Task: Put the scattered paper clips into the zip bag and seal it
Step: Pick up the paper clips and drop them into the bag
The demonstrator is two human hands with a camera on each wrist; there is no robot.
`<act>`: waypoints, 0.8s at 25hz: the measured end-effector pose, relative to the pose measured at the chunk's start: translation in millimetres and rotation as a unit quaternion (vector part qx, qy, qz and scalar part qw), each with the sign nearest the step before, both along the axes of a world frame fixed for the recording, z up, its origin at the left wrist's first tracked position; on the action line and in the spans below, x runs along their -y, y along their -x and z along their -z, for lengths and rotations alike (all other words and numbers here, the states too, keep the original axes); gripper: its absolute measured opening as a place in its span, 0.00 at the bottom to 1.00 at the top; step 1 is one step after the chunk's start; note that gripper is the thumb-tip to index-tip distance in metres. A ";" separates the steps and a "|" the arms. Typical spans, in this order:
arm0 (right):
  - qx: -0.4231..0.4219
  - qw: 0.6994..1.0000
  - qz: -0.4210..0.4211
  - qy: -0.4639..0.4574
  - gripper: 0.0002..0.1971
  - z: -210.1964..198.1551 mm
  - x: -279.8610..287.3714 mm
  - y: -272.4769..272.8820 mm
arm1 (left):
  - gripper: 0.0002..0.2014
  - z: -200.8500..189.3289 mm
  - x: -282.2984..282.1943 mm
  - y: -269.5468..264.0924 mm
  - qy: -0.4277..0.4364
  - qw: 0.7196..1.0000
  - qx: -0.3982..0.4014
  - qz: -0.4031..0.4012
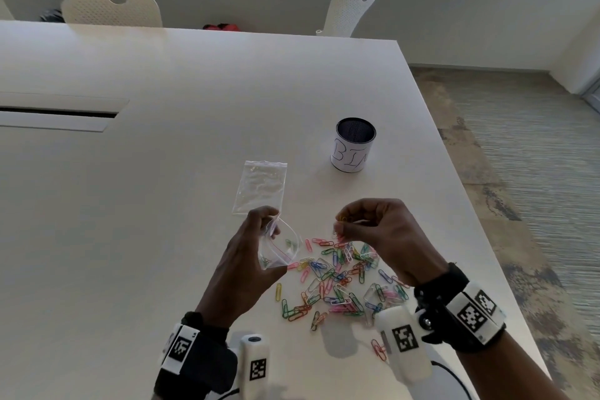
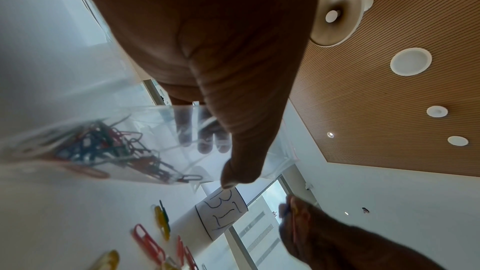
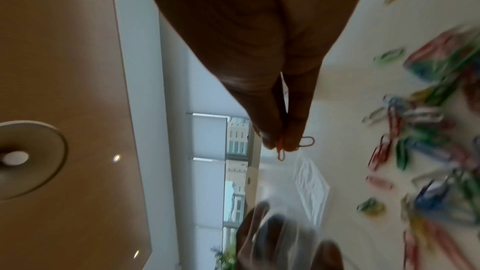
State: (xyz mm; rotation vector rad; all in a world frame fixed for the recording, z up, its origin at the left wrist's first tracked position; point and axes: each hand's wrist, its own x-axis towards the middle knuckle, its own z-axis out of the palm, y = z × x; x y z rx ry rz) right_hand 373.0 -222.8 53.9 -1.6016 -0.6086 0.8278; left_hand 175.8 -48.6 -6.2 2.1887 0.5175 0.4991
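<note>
The bag (image 1: 280,248) is sitting open in the left hand (image 1: 250,256), at nine o'clock of the clips (image 1: 341,279), holding only a few; most are lying on the table (image 1: 162,204). The right hand (image 1: 376,230), raised at twelve o'clock, is pinching several clips in curled fingertips (image 3: 272,139).

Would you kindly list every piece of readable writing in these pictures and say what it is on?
"BIN", handwritten on the white paper label of the black mesh cup; the last letter is partly cut off by the curve.
Wrist-band markers: black-and-white square codes, no readable text.
Nothing else bears writing.
</note>
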 end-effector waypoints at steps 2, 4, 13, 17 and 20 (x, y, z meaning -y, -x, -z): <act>0.016 0.999 -0.016 -0.022 0.09 -7.5 -14.7 18.7 | 0.42 0.1 -0.2 -0.1 -0.004 1.000 0.002 0.002; 0.064 0.996 -0.035 -0.042 0.08 -10.1 -30.5 36.0 | 0.42 -0.4 -0.1 -0.7 -0.007 1.000 0.004 0.003; 0.312 0.941 -0.124 0.027 0.07 -1.6 -64.2 65.0 | 0.38 2.9 0.2 -0.8 0.024 0.999 0.018 -0.013; 0.333 0.933 -0.133 0.027 0.08 -15.0 -60.6 62.1 | 0.40 2.8 0.2 -1.3 0.019 1.000 0.010 -0.010; 0.350 0.931 -0.089 0.045 0.09 -19.9 -48.5 43.0 | 0.41 2.5 -0.6 -1.6 0.006 1.000 0.008 -0.008</act>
